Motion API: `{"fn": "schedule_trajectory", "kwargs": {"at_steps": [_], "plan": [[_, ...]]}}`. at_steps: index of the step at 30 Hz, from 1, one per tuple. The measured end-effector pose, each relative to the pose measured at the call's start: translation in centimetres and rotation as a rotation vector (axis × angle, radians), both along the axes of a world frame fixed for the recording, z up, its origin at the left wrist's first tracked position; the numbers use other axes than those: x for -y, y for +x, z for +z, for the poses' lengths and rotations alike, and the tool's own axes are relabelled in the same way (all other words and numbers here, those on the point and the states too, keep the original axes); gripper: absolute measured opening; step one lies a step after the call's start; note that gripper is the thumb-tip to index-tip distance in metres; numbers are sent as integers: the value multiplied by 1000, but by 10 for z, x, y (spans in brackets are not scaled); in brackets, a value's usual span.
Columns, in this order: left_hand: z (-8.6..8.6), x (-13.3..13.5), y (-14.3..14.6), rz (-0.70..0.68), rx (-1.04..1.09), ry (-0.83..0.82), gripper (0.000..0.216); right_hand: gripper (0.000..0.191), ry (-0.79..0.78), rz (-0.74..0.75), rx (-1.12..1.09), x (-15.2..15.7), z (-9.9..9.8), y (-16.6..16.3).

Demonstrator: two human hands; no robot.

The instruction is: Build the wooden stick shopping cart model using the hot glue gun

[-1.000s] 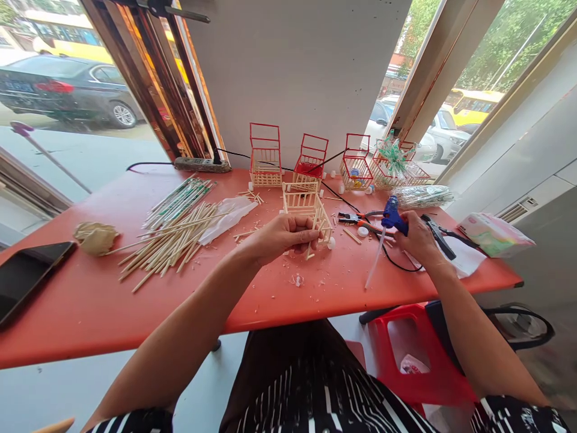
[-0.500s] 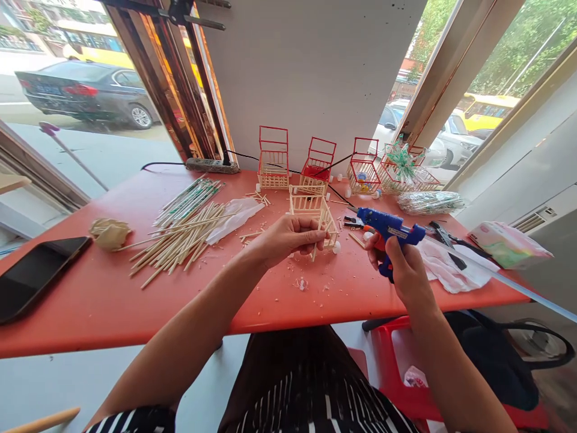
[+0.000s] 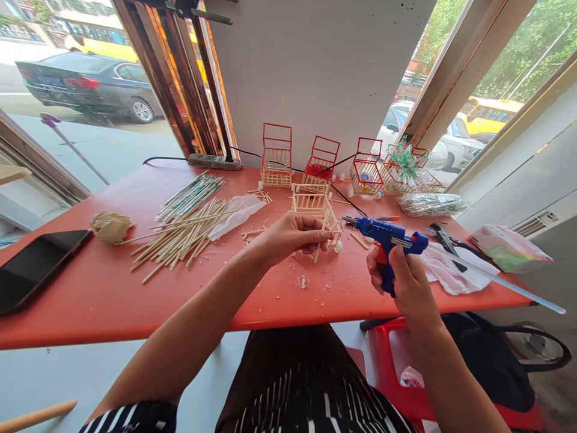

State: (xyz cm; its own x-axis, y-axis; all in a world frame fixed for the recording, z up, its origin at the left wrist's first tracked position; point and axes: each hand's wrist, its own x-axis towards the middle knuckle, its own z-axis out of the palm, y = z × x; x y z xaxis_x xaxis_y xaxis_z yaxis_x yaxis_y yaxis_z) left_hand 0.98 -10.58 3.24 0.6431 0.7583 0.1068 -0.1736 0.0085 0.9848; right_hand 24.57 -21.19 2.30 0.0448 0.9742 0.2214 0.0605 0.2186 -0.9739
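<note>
My left hand (image 3: 297,236) is closed, with the fingertips pinching a short wooden stick (image 3: 317,252) beside a small unpainted cart (image 3: 310,203) built of thin sticks. The fingers hide part of the cart, and I cannot tell whether the stick touches it. A white wheel (image 3: 338,246) shows at the cart's near right corner. On the right, my right hand (image 3: 406,273) grips a blue hot glue gun (image 3: 383,231) by its handle. Its nozzle points left, a little apart from the cart. From the gun's back sticks out a long clear glue stick (image 3: 509,282).
Behind stand several carts with red rims (image 3: 277,156). Wooden sticks (image 3: 184,234) lie in a pile at left, near a phone (image 3: 40,270) and a crumpled brown ball (image 3: 111,227). Pliers (image 3: 444,237), white cloth (image 3: 444,276) and a tissue pack (image 3: 509,246) lie right. A cable crosses the back.
The glue gun has dropped slightly, its nozzle lower than before. My left hand keeps its pinch on the stick by the cart. The whole view has shifted a little.
</note>
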Motion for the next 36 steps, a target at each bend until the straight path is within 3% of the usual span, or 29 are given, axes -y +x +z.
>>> {"fn": "schedule_trajectory", "kwargs": {"at_steps": [10,36], "plan": [[-3,-3,-2,6,15,1,39,58,-29,22,-86,-4,0,-6],[-5,-5,-4,5,-15,43,46,58,-7,13,9,0,2,-5]]}}
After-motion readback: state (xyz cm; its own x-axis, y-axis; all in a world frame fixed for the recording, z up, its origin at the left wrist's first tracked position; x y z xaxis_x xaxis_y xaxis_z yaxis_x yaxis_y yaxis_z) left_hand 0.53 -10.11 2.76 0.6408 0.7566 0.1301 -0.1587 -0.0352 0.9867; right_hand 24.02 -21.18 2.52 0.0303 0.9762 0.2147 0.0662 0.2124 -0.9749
